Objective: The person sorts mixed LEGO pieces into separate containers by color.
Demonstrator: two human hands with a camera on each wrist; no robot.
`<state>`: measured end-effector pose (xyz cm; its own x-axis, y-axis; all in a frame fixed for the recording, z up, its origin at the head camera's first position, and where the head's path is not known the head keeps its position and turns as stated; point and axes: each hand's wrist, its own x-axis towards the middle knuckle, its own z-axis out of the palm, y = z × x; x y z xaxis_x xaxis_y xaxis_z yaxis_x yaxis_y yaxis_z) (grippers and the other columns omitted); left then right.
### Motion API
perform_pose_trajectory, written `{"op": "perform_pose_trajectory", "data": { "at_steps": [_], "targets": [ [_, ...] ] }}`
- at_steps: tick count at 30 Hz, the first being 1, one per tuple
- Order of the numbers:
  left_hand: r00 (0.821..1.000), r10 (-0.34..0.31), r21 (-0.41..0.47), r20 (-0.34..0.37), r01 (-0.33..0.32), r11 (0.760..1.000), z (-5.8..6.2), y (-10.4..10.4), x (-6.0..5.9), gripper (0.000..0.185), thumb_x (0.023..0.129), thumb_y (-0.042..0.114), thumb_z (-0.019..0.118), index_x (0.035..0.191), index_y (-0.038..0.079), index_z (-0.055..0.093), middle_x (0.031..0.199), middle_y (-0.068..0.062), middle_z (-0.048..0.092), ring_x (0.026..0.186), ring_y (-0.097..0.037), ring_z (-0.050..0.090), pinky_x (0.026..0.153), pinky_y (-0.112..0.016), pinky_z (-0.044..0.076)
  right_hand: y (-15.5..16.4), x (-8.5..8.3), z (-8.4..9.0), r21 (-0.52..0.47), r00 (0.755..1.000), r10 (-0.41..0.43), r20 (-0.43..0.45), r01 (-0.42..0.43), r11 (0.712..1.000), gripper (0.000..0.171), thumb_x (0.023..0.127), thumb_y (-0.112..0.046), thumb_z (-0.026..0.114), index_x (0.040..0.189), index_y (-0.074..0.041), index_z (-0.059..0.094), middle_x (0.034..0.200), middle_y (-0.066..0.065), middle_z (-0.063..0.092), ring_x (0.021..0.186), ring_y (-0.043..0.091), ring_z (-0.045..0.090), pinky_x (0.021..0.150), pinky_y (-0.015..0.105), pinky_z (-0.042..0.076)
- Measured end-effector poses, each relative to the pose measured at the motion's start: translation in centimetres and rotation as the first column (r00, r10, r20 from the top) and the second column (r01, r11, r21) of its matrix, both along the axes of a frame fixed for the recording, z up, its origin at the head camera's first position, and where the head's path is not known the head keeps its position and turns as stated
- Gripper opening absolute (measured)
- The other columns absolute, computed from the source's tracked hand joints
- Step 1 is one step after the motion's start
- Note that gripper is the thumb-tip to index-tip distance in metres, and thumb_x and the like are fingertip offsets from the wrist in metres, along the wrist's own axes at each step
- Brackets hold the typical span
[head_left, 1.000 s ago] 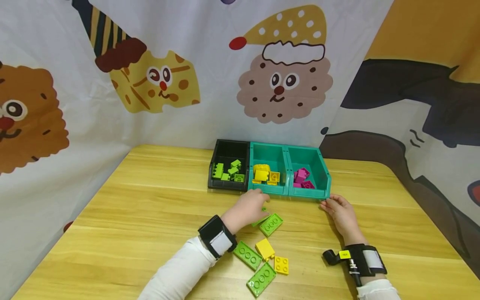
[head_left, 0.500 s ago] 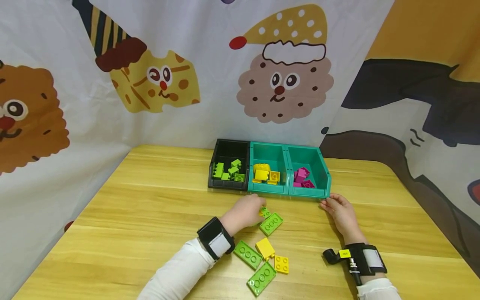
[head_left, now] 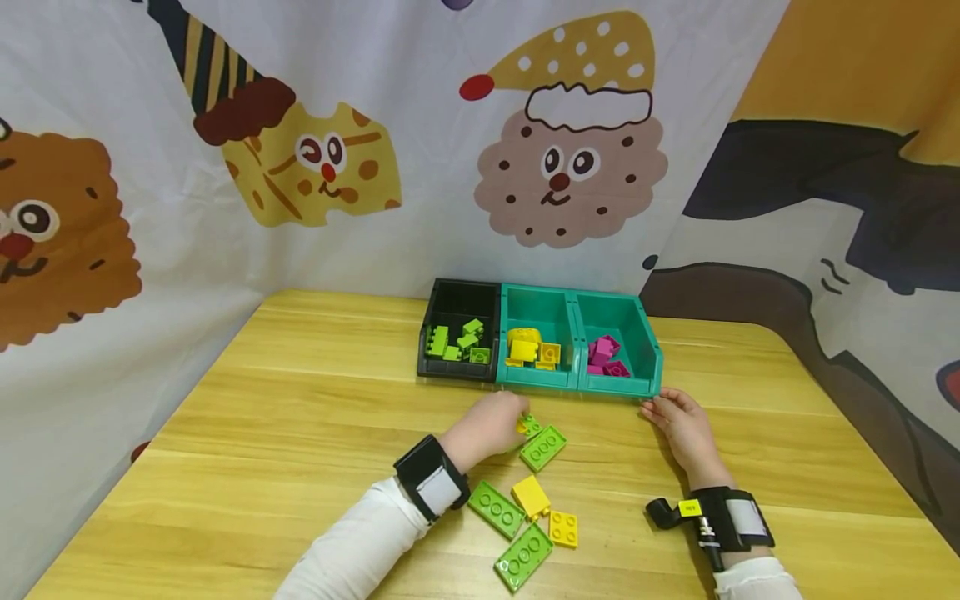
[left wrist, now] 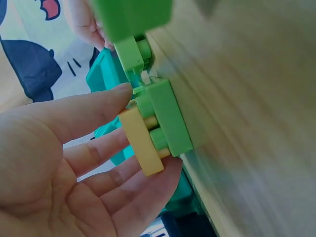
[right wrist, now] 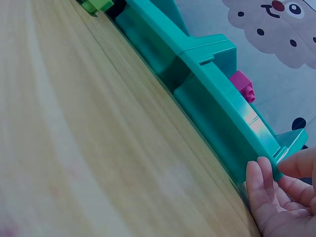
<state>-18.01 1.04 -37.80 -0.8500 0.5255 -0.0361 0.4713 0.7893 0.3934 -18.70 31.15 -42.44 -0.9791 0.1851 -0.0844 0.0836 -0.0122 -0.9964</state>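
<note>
My left hand [head_left: 487,429] pinches a thin yellow brick [left wrist: 140,140] between thumb and fingertips. A green brick [left wrist: 170,118] stands right against it, the studs of the two facing each other. In the head view that yellow brick is mostly hidden by the hand. Beside it lies a green brick [head_left: 543,448] with its hollow underside up. My right hand [head_left: 682,429] holds the front right corner of the teal bin [right wrist: 217,128], with fingertips on both sides of the corner. Magenta bricks [head_left: 602,354] lie in that bin.
A second teal bin [head_left: 537,379] holds yellow bricks, and a black bin [head_left: 457,367] holds green ones. Nearer the front lie two green bricks [head_left: 497,508] and two yellow bricks [head_left: 531,497]. A printed cloth [head_left: 435,167] hangs behind the table.
My left hand has come down slightly toward me and taken hold of the yellow brick at the green one. The right hand keeps its place on the bin corner.
</note>
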Motion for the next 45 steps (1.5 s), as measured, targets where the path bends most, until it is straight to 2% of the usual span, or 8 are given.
{"op": "perform_pose_trajectory", "data": {
  "at_steps": [14, 24, 31, 38, 42, 45],
  "targets": [
    [1.0, 0.0, 0.039, 0.017, -0.001, 0.999, -0.2, -0.1, 0.0, 0.029, 0.08, 0.017, 0.075, 0.104, 0.005, 0.067, 0.103, -0.007, 0.068, 0.09, -0.017, 0.063, 0.081, -0.029, 0.052, 0.0, 0.0, -0.1, -0.042, 1.0, 0.007, -0.011, -0.007, 0.999, 0.021, 0.097, -0.004, 0.041, 0.115, 0.007, 0.038, 0.084, -0.007, 0.056, 0.081, 0.002, 0.061, 0.079, 0.016, 0.052],
    [1.0, -0.001, 0.082, -0.002, 0.002, 0.997, 0.0, -0.1, -0.1, 0.03, 0.081, 0.013, 0.072, 0.108, 0.003, 0.066, 0.107, -0.009, 0.067, 0.099, -0.021, 0.062, 0.086, -0.031, 0.051, 0.1, -0.1, 0.0, -0.026, 1.0, 0.012, -0.013, -0.012, 1.0, 0.023, 0.098, -0.004, 0.041, 0.117, 0.008, 0.037, 0.084, -0.007, 0.056, 0.081, 0.001, 0.061, 0.079, 0.015, 0.052],
    [0.998, 0.028, 0.123, -0.048, -0.022, 0.992, 0.5, -0.1, -0.1, 0.042, 0.084, 0.018, 0.072, 0.121, 0.002, 0.06, 0.114, -0.011, 0.064, 0.102, -0.021, 0.061, 0.087, -0.03, 0.051, 0.0, 0.0, 0.0, -0.027, 1.0, 0.014, -0.019, -0.015, 1.0, 0.02, 0.098, -0.004, 0.041, 0.114, 0.007, 0.038, 0.083, -0.007, 0.056, 0.08, 0.001, 0.061, 0.078, 0.015, 0.052],
    [0.994, 0.074, 0.193, -0.084, -0.057, 0.98, 1.5, -0.2, -0.1, 0.042, 0.085, 0.019, 0.071, 0.121, 0.002, 0.059, 0.114, -0.014, 0.059, 0.091, -0.019, 0.059, 0.078, -0.027, 0.051, 0.0, 0.0, -0.1, -0.031, 1.0, 0.014, -0.022, -0.015, 0.999, 0.022, 0.098, -0.005, 0.042, 0.115, 0.008, 0.037, 0.083, -0.006, 0.056, 0.08, 0.001, 0.061, 0.078, 0.016, 0.052],
    [0.983, 0.105, 0.213, -0.152, -0.071, 0.974, 2.0, 0.0, -0.5, 0.043, 0.087, 0.021, 0.07, 0.124, 0.003, 0.057, 0.117, -0.013, 0.057, 0.094, -0.021, 0.058, 0.081, -0.028, 0.051, 0.1, 0.0, -0.1, -0.032, 1.0, 0.011, -0.028, -0.012, 0.999, 0.019, 0.098, -0.005, 0.043, 0.113, 0.006, 0.039, 0.084, -0.006, 0.056, 0.079, 0.001, 0.061, 0.078, 0.016, 0.053],
    [0.968, 0.126, 0.224, -0.217, -0.076, 0.972, 2.4, 0.1, -1.1, 0.041, 0.087, 0.021, 0.069, 0.124, 0.005, 0.058, 0.117, -0.01, 0.059, 0.1, -0.021, 0.055, 0.085, -0.028, 0.049, 0.1, 0.0, -0.1, -0.029, 1.0, 0.012, -0.027, -0.013, 0.999, 0.018, 0.098, -0.005, 0.043, 0.112, 0.006, 0.039, 0.084, -0.006, 0.056, 0.079, 0.001, 0.061, 0.078, 0.016, 0.053]
  ]
}}
